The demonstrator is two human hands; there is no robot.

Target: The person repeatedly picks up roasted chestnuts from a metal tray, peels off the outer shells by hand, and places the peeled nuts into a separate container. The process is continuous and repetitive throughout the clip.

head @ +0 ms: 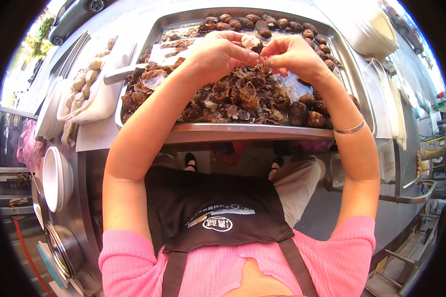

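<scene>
My left hand (226, 54) holds a small brown tuber (252, 42), like a taro corm, part of whose skin is off so that pale flesh shows. My right hand (291, 57) is beside it, thumb and fingertips pinched together close to its lower edge; whether they grip a bit of skin cannot be told. Both hands are over a metal tray (252, 127). A heap of loose brown peelings (241, 92) lies in the tray below them. Unpeeled tubers (298, 113) lie at its near right corner, and more line its far and right sides.
A metal handle (122, 74) juts over the tray's left rim. Left of it, pale peeled tubers (83, 83) lie in a white container (93, 116). White bowls (55, 178) and metal bowls (61, 248) are at the lower left. Stacked pale tubs (375, 33) stand at the far right.
</scene>
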